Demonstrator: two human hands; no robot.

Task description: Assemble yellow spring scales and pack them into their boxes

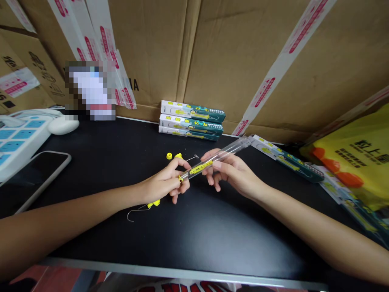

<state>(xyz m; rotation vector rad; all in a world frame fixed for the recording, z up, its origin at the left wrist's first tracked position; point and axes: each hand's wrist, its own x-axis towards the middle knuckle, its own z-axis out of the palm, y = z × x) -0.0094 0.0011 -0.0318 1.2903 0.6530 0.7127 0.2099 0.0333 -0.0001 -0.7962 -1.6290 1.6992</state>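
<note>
A clear plastic tube (226,151) slants up to the right in front of me, with a yellow scale strip (201,167) inside it. My left hand (170,179) pinches its lower end, where a small yellow piece (181,178) shows at the fingers. Thumb and fingers of my right hand (232,169) grip the tube around its middle. On the table behind my left hand lie a yellow cap (169,155) and another yellow part (178,156) by a thin wire. Below my left wrist is a wire hook (130,215) with a yellow end piece (155,202).
Several printed spring-scale boxes (191,121) are stacked at the back; another box (287,158) lies right, near a yellow bag (358,150). A power strip (18,140), white mouse (63,125) and phone (36,178) are left. Cardboard (152,52) walls the black table's (212,239) back.
</note>
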